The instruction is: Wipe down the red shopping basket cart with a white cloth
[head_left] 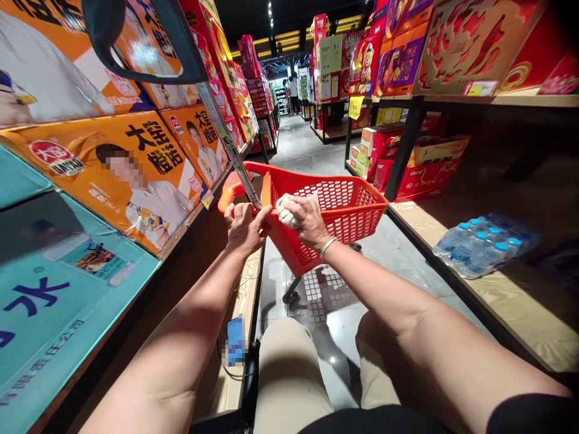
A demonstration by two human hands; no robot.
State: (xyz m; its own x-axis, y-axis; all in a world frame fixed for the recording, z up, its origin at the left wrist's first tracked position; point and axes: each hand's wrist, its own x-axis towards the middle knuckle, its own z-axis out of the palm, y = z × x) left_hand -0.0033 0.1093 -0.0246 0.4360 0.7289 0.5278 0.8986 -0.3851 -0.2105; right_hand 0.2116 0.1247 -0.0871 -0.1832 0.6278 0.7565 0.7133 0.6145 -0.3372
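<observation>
A red plastic shopping cart with latticed sides stands on its wheels in front of me. My left hand is closed over the rim at the cart's near left corner. My right hand grips a bunched white cloth and presses it to the near rim, right of my left hand. A metal bar slants up from that near end to a dark loop handle. Part of the cloth is hidden under my fingers.
Orange drink cartons and a turquoise carton line the left shelf. A phone-like blurred device lies low at left with a cable. Shrink-wrapped water bottles lie on the right lower shelf. People stand far down the aisle.
</observation>
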